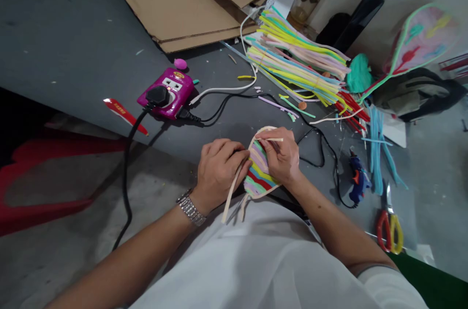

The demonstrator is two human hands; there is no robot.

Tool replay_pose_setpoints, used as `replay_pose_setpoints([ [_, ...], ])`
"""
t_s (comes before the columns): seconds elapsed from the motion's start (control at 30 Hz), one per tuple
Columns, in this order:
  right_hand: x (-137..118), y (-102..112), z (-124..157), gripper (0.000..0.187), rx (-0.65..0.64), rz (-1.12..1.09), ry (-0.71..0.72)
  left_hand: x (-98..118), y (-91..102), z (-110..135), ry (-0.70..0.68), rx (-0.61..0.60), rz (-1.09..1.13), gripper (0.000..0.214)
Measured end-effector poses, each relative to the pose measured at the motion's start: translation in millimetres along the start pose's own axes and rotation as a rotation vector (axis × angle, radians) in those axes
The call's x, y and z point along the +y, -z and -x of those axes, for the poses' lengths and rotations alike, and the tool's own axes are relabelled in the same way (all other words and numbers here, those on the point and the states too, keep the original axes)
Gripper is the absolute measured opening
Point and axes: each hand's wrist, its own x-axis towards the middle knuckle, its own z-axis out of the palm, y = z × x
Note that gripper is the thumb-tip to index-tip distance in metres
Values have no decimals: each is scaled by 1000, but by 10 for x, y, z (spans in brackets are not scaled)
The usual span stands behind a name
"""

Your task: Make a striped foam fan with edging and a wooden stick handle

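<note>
Between my hands, close to my body, is a small oval craft piece (259,172) striped in several colours, with a cream edging around it. My left hand (221,167) wears a metal watch at the wrist and is closed on the left edge of the piece. A loose cream strip (231,196) hangs down from beside its fingers. My right hand (283,155) pinches the upper right edge, and a short cream strip end sticks out past its fingers. The fingers partly cover the piece.
Bundles of coloured pipe cleaners (296,60) lie at the back right. A glue gun (357,180) and scissors (389,226) lie to the right. Left are a purple power socket (170,92), its black cable and a red cutter (125,115); cardboard sheets (175,2) lie behind.
</note>
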Motion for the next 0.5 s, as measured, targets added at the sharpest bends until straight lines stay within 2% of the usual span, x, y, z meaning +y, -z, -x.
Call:
replay_pose_setpoints([
  [0.13, -4, -26, -32, 14, -32, 18, -22, -3, -4, -1, 3, -10, 1, 9],
  [0.23, -59, 42, -118, 14, -64, -69, -126, -4, 3, 1, 9, -14, -1, 9],
  [0.3, -101, 184, -192, 13, -12, -179, -227, -12, 18, 4, 18, -32, 10, 11],
  [0.37, -104, 403, -241, 13, 93, -216, -291, -30, 42, 6, 25, -61, 33, 15],
  [0.43, -25, 657, -237, 14, 166, -99, -315, -55, 69, 6, 25, -90, 62, 19],
  [0.5, 146, 884, -183, 16, 166, 121, -333, -80, 95, 3, 31, -112, 93, 22],
])
